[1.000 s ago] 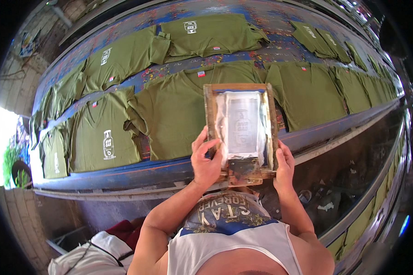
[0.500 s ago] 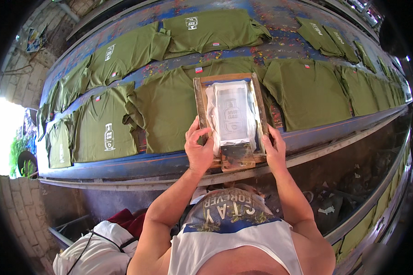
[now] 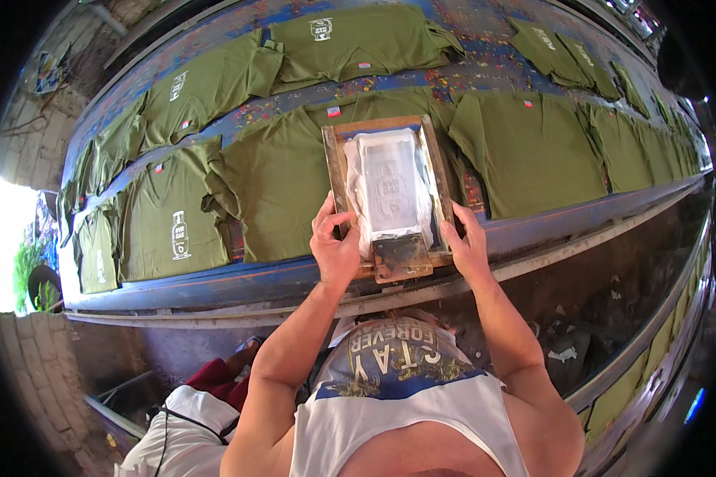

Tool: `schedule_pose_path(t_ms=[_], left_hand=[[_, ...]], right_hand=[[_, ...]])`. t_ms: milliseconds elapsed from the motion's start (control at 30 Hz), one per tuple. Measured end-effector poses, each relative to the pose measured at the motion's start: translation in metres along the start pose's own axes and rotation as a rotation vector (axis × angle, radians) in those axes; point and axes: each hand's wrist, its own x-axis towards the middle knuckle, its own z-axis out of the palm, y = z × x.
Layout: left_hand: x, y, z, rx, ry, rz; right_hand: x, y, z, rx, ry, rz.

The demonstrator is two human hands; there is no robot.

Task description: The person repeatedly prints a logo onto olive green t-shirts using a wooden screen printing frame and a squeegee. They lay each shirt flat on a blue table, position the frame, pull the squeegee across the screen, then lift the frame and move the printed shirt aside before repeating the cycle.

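Observation:
A small wooden screen-printing frame [image 3: 426, 145], with a translucent white mesh bearing a bottle-shaped design and a dark stained block at its near end, lies over an olive T-shirt [image 3: 274, 175]; whether it rests on it or hovers, I cannot tell. My left hand [image 3: 334, 242] grips the frame's left side, thumb and fingers bent around the edge. At the opposite side, my right hand [image 3: 465, 241] holds the frame, thumb on its rim. To the left is another olive shirt [image 3: 143, 230] with a white print.
The long blue printing table [image 3: 159, 298] carries rows of olive shirts [image 3: 342, 44], several printed in white. A metal rail [image 3: 549, 258] runs along its near edge. White and maroon cloth [image 3: 171, 437] lies at the lower left. A bright opening [image 3: 4, 238] is at the far left.
Both hands have carried the frame away from my body and slightly left, farther onto the middle shirt. My grip on its two sides looks the same.

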Motion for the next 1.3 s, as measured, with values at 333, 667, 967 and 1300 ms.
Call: schedule_pose_path(t_ms=[333, 667, 967, 1300], left_hand=[[0.001, -0.009, 0.000, -0.084, 0.006, -0.022], [0.000, -0.012, -0.002, -0.075, -0.006, -0.069], [-0.001, -0.012, -0.003, -0.074, -0.012, -0.094], [-0.002, -0.014, 0.002, -0.153, 0.018, -0.101]], right_hand=[[0.003, -0.007, -0.002, -0.068, -0.042, -0.004], [0.004, -0.009, -0.003, -0.088, -0.047, 0.028], [-0.039, -0.092, -0.001, -0.446, -0.416, -0.509], [0.005, -0.110, 0.023, -0.484, -0.493, -0.484]])
